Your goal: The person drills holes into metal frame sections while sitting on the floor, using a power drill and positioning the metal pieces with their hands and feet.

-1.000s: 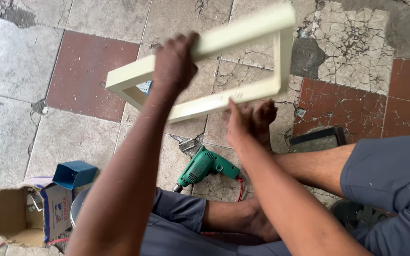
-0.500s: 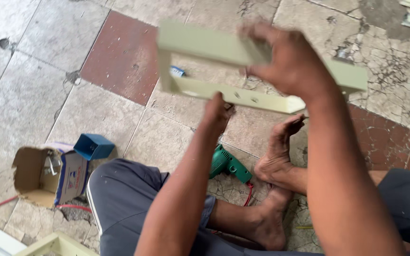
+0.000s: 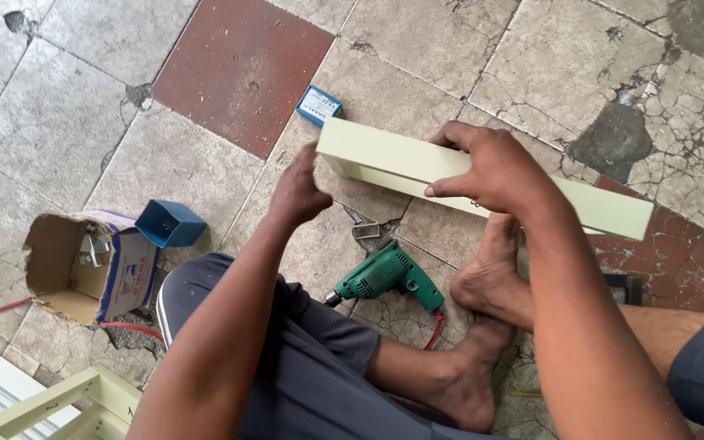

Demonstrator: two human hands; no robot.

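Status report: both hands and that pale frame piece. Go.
Right hand grips pale frame piece. Left hand at its near end. Green drill on floor below.

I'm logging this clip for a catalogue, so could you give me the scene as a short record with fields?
Setting: person seated on a cracked tile floor
Right hand: grips the top edge of a pale cream frame piece
Left hand: at the frame's left end, contact unclear
Nearby tool: green electric drill lying by the feet
Other items: open cardboard box, blue box, small blue packet
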